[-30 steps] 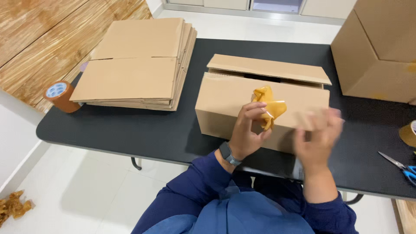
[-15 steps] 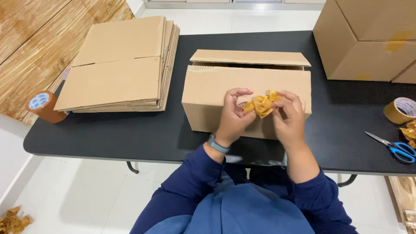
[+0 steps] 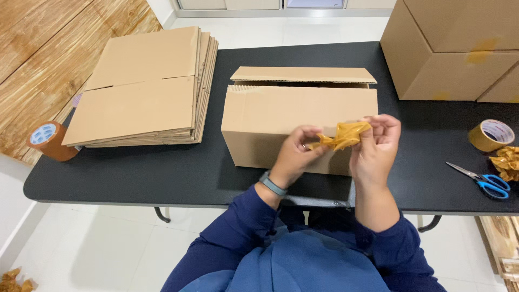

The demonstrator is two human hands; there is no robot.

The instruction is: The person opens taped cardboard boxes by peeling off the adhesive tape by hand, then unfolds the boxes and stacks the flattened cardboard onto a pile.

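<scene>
Left hand point(image 3: 296, 156) and right hand point(image 3: 376, 146) close together above near table edge, both pinching crumpled wad of brown tape point(image 3: 342, 135) between fingertips, wad held in air in front of open cardboard box point(image 3: 300, 121). Box sits mid black table point(image 3: 135, 173). Scissors point(image 3: 483, 181), tape roll point(image 3: 491, 135), tape scrap at right. Flat carton stack point(image 3: 143, 89) at left, brown roll point(image 3: 48, 140) at corner. Large closed boxes point(image 3: 454, 48) far right.

On the surface point(image 3: 135, 173), the flattened cartons point(image 3: 143, 89) lie left of the open box point(image 3: 270, 121); scissors point(image 3: 481, 181) and tape roll point(image 3: 491, 135) lie right.
</scene>
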